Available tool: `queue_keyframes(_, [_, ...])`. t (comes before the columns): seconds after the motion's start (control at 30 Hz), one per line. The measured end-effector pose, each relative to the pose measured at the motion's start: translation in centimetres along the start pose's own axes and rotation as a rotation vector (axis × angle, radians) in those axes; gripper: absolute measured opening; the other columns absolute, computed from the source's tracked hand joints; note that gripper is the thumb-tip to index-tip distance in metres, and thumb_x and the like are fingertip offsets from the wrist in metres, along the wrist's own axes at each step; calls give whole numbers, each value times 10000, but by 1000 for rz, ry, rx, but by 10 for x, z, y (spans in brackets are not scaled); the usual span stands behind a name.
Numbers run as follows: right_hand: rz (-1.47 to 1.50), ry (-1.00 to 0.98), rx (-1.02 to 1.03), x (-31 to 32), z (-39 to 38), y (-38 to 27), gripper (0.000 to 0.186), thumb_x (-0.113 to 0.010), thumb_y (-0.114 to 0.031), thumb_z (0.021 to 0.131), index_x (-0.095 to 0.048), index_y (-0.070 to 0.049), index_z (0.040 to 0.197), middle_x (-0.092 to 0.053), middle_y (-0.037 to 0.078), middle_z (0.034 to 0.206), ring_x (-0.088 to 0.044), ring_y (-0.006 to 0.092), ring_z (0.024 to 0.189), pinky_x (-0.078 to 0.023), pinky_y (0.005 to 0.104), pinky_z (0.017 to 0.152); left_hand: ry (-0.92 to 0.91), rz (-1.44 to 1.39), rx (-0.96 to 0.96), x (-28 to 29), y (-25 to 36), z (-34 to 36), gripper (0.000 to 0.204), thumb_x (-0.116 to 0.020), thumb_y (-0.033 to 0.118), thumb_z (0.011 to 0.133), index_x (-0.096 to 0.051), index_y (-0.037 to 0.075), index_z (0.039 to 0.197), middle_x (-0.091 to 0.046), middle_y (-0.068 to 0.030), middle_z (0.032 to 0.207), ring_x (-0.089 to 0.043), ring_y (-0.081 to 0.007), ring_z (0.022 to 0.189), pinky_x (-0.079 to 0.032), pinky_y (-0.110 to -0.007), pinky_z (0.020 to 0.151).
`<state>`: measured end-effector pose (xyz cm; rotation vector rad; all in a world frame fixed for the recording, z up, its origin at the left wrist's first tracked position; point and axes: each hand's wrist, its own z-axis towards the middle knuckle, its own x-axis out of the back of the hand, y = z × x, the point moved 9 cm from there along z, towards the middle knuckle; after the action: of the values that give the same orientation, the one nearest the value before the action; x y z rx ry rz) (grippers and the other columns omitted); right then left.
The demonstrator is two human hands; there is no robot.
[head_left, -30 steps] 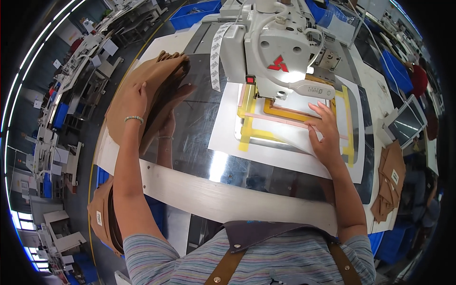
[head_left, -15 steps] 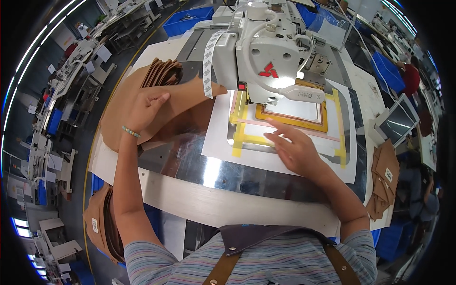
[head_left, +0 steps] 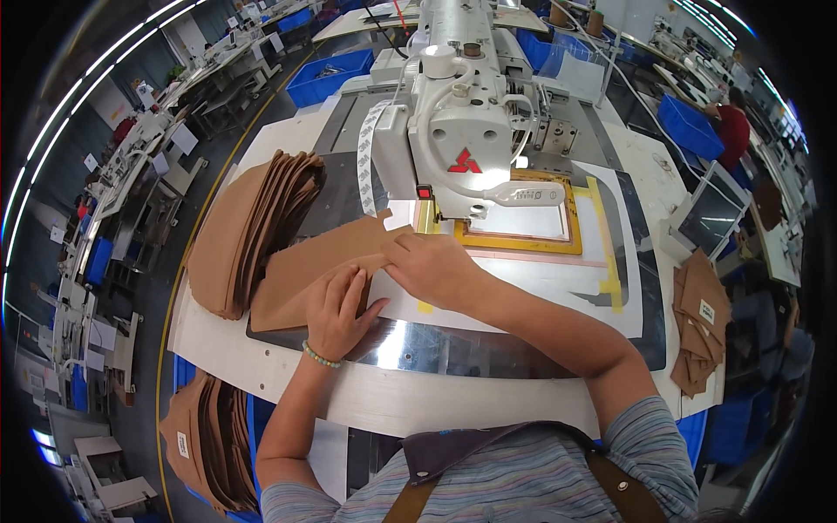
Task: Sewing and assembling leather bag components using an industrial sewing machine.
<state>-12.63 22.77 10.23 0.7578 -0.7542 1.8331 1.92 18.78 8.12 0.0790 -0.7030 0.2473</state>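
A flat brown cut panel [head_left: 305,270], fabric or leather, lies slantwise on the dark metal plate in front of the sewing machine. My left hand [head_left: 336,309] rests on its near edge, fingers stretched out and thumb apart. At the panel's right end, my right hand [head_left: 432,268] pinches its corner between thumb and fingers. Just beyond that corner is the machine's white sewing head [head_left: 462,131]. A yellow-edged clamp frame [head_left: 571,218] sits under the head, over a white sheet [head_left: 623,322] with yellow tape. My right hand covers part of the sheet and tape.
To the left stands a thick stack of brown panels [head_left: 231,235]. More brown panels [head_left: 205,436] hang below the table's left front edge. Smaller brown pieces [head_left: 697,322] lie at the right edge, near a tilted screen [head_left: 719,213]. A blue bin [head_left: 330,77] stands behind.
A panel has come off the left stack onto the metal plate. My left hand moved right and nearer with it; my right hand moved left and took its corner. The view shifted slightly.
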Motion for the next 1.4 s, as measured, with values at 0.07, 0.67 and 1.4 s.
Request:
queue_keyframes(0.07, [62,15,-54,22,8,-11,182,-711,-135,931,-616,-25,1041,-698,119,893,-726,307,820,-586,390,688,8,74,65,3,-14,-9,493,-880,96,809,-679,25,1253,-699,-139,1260,-680,-361,1062,-563,-430,883])
queue_keyframes(0.67, [955,-240,-561,102,21,53,281,-736,-127,1001,-753,37,1229,-770,100,1042,-721,98,988,-579,249,839,-541,-723,697,95,-133,30,62,-771,17,946,-749,0,1002,-720,27,920,-642,-64,835,-517,-242,769])
queue_keyframes(1.4, [1,-275,-106,-13,-77,39,282,-760,-258,938,-745,-42,1119,-695,95,1160,-664,290,1111,-563,420,937,-341,-74,314,33,-96,-88,210,-776,-47,853,-741,15,1050,-737,-100,1083,-711,-313,980,-575,-391,854])
